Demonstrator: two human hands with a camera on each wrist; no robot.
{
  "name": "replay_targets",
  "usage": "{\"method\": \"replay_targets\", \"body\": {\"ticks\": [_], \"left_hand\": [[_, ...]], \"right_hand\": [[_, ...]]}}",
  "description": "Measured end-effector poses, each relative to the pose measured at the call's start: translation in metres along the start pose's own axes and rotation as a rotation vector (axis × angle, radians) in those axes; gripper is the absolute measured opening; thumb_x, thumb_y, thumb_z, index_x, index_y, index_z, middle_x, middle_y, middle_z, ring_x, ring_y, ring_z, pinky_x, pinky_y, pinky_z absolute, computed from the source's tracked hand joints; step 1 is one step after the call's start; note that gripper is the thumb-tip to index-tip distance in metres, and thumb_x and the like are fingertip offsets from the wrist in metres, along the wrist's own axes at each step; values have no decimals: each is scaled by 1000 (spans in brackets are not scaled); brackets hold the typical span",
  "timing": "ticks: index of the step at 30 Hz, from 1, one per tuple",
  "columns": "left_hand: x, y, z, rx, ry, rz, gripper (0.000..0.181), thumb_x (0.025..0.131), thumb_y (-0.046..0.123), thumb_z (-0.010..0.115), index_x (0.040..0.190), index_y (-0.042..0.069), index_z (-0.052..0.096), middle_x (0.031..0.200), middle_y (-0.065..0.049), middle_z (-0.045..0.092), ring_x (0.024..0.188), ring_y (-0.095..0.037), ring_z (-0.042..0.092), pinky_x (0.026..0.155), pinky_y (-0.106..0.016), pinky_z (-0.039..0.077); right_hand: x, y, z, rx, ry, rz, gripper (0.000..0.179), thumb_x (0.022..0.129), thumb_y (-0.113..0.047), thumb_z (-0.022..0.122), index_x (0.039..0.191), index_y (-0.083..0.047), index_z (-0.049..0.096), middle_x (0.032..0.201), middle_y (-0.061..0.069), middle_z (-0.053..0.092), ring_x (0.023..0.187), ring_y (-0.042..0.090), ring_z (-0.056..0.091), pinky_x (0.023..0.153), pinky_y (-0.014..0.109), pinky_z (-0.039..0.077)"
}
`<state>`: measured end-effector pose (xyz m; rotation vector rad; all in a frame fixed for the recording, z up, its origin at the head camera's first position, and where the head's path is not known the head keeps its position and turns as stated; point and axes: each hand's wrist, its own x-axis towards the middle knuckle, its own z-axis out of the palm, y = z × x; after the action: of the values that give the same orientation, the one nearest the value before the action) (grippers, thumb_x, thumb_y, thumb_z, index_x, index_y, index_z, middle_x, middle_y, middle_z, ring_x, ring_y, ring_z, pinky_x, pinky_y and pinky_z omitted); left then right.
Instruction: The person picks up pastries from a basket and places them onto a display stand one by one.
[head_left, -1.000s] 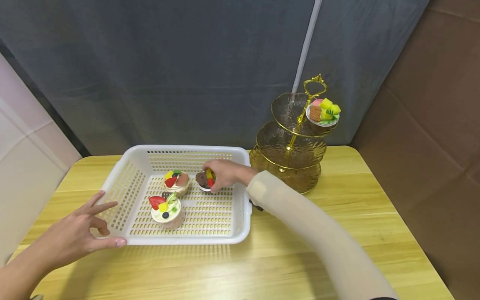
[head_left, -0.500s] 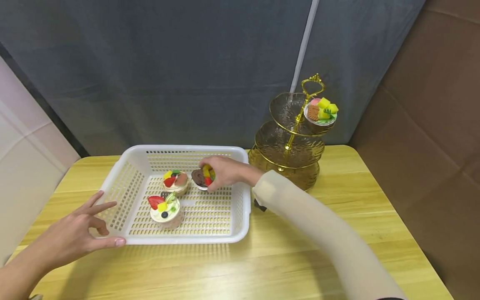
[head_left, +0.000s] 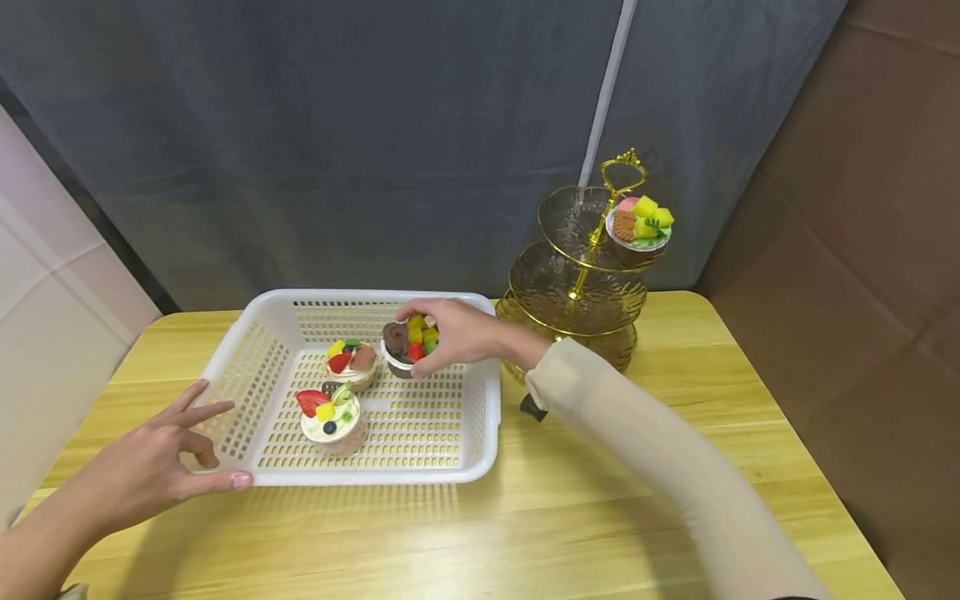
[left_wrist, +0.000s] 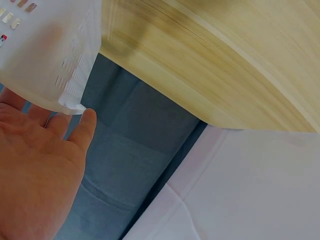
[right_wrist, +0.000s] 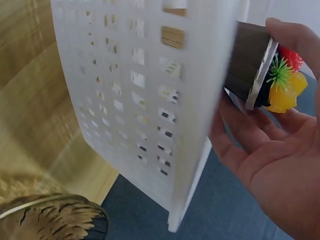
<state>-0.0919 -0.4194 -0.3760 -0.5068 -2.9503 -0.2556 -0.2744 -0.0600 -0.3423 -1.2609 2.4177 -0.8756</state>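
My right hand (head_left: pixel 463 337) grips a chocolate cupcake (head_left: pixel 397 340) topped with brown frosting, red and yellow fruit. In the right wrist view its dark cup (right_wrist: pixel 247 55) sits between thumb and fingers, beside the basket's wall. The white slotted basket (head_left: pixel 367 479) holds two more cupcakes: a cream one with strawberry and berry (head_left: pixel 330 421), and another with fruit and a brown piece (head_left: pixel 352 365). My left hand (head_left: pixel 142 471) rests at the basket's near left corner, fingers spread and thumb on the rim. The left wrist view shows its fingers (left_wrist: pixel 82 132) against the basket.
Right of the basket stands a three-tier stand (head_left: pixel 581 292) with gold rims and handle. A fruit-topped cupcake (head_left: pixel 641 225) sits on its top tier. A small black object (head_left: pixel 533 407) lies below my right sleeve. A dark curtain (head_left: pixel 337 150) hangs behind the wooden table (head_left: pixel 465 550).
My right hand has lifted the chocolate cupcake slightly from the basket's floor, and its dark cup now shows more. My left hand and the other cupcakes stay in place.
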Motion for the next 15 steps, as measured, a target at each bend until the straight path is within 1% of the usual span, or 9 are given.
{"method": "replay_targets", "body": {"ticks": [6, 9, 12, 15], "left_hand": [[0, 0, 1, -5, -3, -7, 35, 66, 53, 86, 60, 31, 59, 130, -22, 62, 149, -40, 17, 57, -38, 45], [0, 0, 1, -7, -4, -11, 36, 66, 53, 86, 60, 30, 59, 130, -22, 62, 149, -40, 18, 57, -36, 44], [0, 0, 1, -7, -5, -13, 36, 67, 53, 86, 60, 30, 59, 130, -23, 62, 149, -40, 17, 57, -36, 44], [0, 0, 1, -6, -5, -14, 36, 67, 53, 86, 60, 30, 59, 131, -22, 62, 149, -40, 17, 56, -35, 44]], "right_hand": [[-11, 0, -11, 58, 73, -13, 67, 76, -28, 85, 135, -16, 54, 128, 1, 60, 98, 18, 56, 85, 27, 44], [-17, -1, -16, 58, 108, -24, 67, 76, -28, 85, 135, -15, 55, 125, 0, 61, 100, 18, 56, 86, 28, 44], [-25, -4, -22, 59, 126, -27, 68, 76, -28, 85, 135, -15, 55, 125, -1, 60, 105, 17, 56, 89, 28, 45], [-34, -7, -30, 77, 141, -26, 68, 76, -27, 85, 136, -15, 55, 125, -1, 60, 106, 19, 57, 90, 33, 47]]}}
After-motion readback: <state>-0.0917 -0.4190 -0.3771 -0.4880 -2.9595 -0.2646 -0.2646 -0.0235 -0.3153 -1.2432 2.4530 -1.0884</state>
